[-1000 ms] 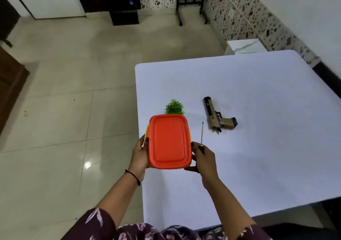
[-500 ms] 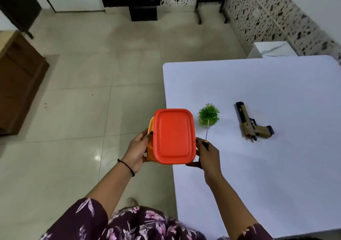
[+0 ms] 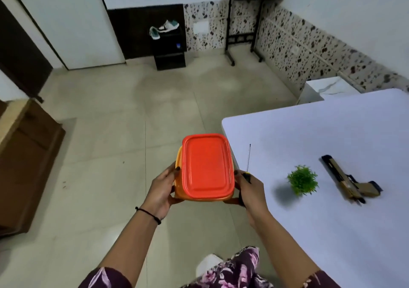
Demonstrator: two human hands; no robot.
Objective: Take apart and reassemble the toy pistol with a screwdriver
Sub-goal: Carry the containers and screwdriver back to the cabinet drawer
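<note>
I hold an orange box with a red lid (image 3: 207, 166) between both hands, just off the left edge of the white table (image 3: 332, 221) and above the floor. My left hand (image 3: 162, 188) grips its left side. My right hand (image 3: 249, 190) grips its right side and also holds a thin screwdriver (image 3: 248, 158), shaft pointing away from me. The tan and black toy pistol (image 3: 347, 180) lies on the table to the right, well clear of both hands.
A small green artificial plant (image 3: 302, 180) stands on the table between the box and the pistol. A brown wooden cabinet (image 3: 26, 166) is at the left, a black stand (image 3: 169, 50) with shoes by the far wall, a white block (image 3: 329, 88) beyond the table.
The view has swung left, so the table, plant and pistol sit further right in frame. The box has moved from over the table to beyond its left edge, still held by both hands.
</note>
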